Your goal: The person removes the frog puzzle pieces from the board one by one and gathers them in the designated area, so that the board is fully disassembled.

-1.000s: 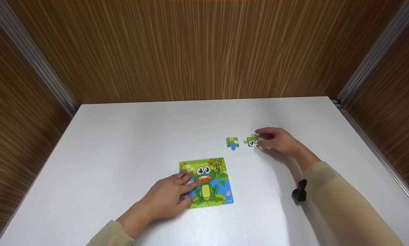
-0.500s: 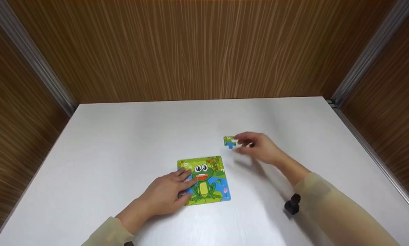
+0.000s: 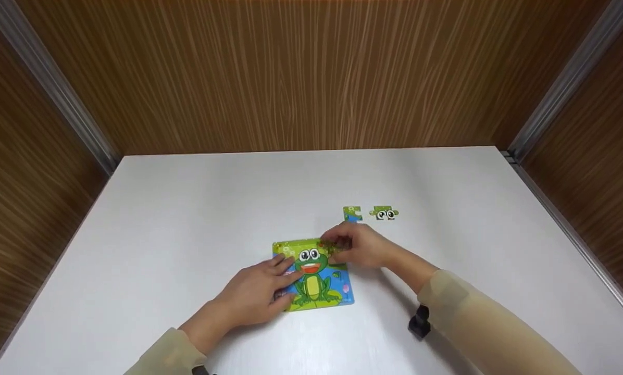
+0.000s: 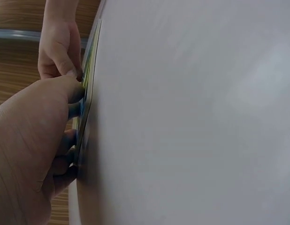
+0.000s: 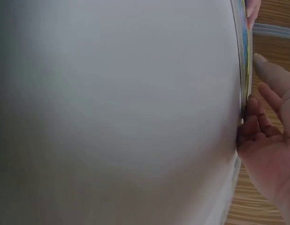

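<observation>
A square frog puzzle (image 3: pixel 314 289) with green and blue scenery lies flat on the white table. My left hand (image 3: pixel 259 291) rests over its left side, fingers spread on the picture. At the puzzle's upper right corner, my right hand (image 3: pixel 361 245) touches or hovers just over it, its fingers bent and covering the corner. Thumb and fingers stand apart in the right wrist view, and no piece shows between them. Behind the puzzle lie two loose puzzle pieces: a green and blue piece (image 3: pixel 352 213), partly hidden by the right hand, and a green piece with two eyes (image 3: pixel 384 213).
The white table (image 3: pixel 212 208) meets a wood-grain back panel (image 3: pixel 311 78), with side panels left and right and metal rails at the corners. A black wrist mount (image 3: pixel 420 323) sticks out beneath the right sleeve.
My right hand has moved left and nearer, from the piece with eyes, past the green and blue piece, to the puzzle's corner. Both loose pieces and my left hand have stayed put.
</observation>
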A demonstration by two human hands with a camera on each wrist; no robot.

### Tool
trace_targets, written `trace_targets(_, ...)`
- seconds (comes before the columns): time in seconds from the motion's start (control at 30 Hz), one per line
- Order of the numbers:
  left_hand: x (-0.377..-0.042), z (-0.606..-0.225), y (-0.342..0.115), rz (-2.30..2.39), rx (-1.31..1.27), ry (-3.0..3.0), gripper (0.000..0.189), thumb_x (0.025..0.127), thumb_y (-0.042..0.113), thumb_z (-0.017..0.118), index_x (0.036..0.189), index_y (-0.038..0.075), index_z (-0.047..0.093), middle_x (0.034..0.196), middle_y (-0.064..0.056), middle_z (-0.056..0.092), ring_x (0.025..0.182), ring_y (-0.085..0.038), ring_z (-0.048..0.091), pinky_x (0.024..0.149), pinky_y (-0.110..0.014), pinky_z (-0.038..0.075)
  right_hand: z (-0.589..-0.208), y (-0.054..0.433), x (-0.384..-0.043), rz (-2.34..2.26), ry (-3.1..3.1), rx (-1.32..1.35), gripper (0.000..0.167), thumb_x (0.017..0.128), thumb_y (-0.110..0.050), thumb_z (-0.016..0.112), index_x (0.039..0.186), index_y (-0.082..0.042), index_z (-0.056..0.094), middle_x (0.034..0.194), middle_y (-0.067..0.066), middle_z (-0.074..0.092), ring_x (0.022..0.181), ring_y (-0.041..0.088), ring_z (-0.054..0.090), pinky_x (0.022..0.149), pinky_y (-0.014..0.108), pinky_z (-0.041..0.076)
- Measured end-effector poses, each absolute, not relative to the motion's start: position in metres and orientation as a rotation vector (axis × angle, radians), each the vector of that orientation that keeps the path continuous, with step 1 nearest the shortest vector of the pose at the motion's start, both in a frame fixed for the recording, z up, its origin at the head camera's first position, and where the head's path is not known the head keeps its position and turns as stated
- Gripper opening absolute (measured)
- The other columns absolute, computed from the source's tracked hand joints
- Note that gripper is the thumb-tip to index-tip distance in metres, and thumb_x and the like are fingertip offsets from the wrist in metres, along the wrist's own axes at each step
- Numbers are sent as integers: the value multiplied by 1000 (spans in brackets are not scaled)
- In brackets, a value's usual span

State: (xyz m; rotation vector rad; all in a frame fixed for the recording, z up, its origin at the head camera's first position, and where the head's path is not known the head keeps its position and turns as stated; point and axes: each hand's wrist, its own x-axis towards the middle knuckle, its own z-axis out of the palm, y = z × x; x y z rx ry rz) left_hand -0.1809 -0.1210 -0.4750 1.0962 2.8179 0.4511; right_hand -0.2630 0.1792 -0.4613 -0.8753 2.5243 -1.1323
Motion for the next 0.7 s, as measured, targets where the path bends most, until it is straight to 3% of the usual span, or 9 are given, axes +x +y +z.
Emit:
trace_targets(0.23,-180,-475,-121,447,1114,2836,51,107,41,54,153,20,61,159,-12,52,148,-36,47,113,-54,46,-463,180,-265,-1040,2530,-819,49,90,-20,87,137,-14,71,117,-1,65,105,19,57,93,37,52)
trace_targets(0.7,-181,-475,-120,462,1112,2827,51,106,41,55,152,19,61,159,-12,51,149,-35,46,115,-53,45,-460,178,-265,-983,2508,-811,44,91,-17,86,134,-17,73,120,-1,62,107,19,54,96,37,49)
